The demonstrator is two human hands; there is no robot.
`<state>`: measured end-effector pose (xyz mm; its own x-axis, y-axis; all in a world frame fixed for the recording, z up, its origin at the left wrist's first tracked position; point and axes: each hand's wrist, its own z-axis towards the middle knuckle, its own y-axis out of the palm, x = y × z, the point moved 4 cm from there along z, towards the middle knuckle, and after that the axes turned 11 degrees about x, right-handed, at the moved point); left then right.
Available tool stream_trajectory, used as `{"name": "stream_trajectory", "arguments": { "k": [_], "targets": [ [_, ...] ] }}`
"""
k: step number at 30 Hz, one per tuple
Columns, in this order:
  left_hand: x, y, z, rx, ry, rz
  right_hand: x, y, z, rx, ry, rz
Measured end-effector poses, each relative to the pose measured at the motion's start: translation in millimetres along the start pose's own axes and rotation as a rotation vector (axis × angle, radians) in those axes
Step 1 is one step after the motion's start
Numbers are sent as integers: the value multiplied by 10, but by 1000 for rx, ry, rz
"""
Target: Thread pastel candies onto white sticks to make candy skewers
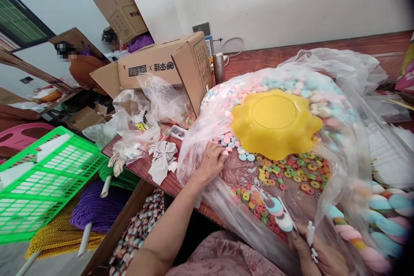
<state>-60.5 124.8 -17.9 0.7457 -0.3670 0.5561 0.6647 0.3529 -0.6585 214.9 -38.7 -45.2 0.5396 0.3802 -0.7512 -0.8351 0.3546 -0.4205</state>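
Note:
My left hand (211, 164) rests at the near left edge of a pile of pastel pink, blue and white rounded pieces (226, 140), its fingers curled with a pink piece (225, 152) at the tips. Low on the right, my right hand (318, 243) grips a thin white stick (286, 209); blue and white rounded pieces (284, 222) sit along it. A small white beaded string (314, 256) hangs over those fingers. Between the hands lie colourful ring-shaped pieces (268, 172) on clear plastic. An upturned yellow scalloped bowl (276, 123) covers part of the pastel pile.
An open cardboard box (155, 64) and a metal bottle (219, 68) stand behind. A grey cloth (163, 159) lies left. A green basket (51, 181) sits above cord bundles (97, 205). Strung pastel pieces (359, 239) lie right. Other people (86, 69) sit at back left.

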Motion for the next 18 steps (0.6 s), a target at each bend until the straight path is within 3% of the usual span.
{"name": "stream_trajectory", "arguments": {
  "k": [3,6,13,18],
  "targets": [
    [48,-23,-48,14,1,-97,4,2,1,24,-31,-16],
    [116,-91,-108,62,-98,-231,5,6,12,10,-31,-8],
    [361,-148,-364,53,-649,-961,-210,-25,168,-55,-117,-22],
    [510,-156,-492,105,-909,-1181,-404,58,295,-63,-107,-60]
  ]
}}
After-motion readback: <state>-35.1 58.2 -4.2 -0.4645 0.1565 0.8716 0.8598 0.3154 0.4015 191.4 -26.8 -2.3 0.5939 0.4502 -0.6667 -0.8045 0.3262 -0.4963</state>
